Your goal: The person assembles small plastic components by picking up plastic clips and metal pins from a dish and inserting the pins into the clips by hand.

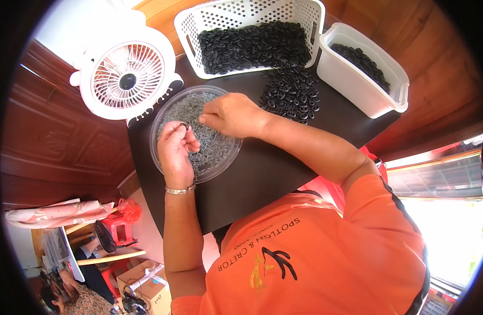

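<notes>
Over a round clear tub (224,164) of small grey pieces (212,149), my left hand (174,152) pinches a small black oval piece (186,126) between thumb and forefinger, its other fingers curled. Just to its right, my right hand (235,113) is closed in a pinch, palm down above the same pieces. Whatever its fingertips hold, if anything, is hidden. Black oval pieces with holes (293,97) lie loose on the dark table, right of my right hand.
A white perforated basket (188,44) of black pieces stands at the back, beside a white bin (352,79) holding more. At the back left is a white fan (127,81). The dark table (241,191) ends near my orange shirt. Another person (84,296) is at lower left, by a cardboard box (147,286).
</notes>
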Tool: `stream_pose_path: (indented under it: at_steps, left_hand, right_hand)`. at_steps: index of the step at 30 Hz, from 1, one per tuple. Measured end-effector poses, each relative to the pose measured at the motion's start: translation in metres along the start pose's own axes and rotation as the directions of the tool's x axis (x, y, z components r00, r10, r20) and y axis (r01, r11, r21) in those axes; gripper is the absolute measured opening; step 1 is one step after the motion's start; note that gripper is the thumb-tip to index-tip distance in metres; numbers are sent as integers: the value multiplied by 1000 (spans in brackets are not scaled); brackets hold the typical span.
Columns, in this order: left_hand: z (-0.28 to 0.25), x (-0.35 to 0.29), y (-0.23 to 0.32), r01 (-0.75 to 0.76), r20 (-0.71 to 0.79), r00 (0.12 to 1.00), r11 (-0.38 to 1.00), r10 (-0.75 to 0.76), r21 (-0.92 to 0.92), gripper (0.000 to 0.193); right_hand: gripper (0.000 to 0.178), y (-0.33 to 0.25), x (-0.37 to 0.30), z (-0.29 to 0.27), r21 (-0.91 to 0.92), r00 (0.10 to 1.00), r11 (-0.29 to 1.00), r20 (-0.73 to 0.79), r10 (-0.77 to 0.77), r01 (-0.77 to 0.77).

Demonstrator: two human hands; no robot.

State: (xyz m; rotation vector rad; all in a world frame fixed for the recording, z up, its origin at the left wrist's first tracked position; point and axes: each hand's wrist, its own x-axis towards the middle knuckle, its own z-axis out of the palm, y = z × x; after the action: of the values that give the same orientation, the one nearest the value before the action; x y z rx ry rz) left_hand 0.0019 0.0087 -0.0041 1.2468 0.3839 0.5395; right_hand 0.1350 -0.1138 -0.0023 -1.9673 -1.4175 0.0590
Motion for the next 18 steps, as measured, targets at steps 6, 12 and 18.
stream_pose_path:
  at_steps: [6, 12, 18]
  left_hand:
    - [14, -4, -2, -149, 178, 979, 938, 96, 312, 10]
    - [9, -2, -7, -184, 265, 959, 937, 104, 296, 14]
    - [8, -3, -3, -66, 142, 989, 989, 47, 130, 15]
  right_hand:
    - [35, -1, 4, -5, 463, 976, 862, 151, 155, -209]
    - [34, 0, 4, -3, 511, 955, 828, 282, 93, -232]
    - [25, 0, 3, -4, 665, 964, 717, 263, 35, -207]
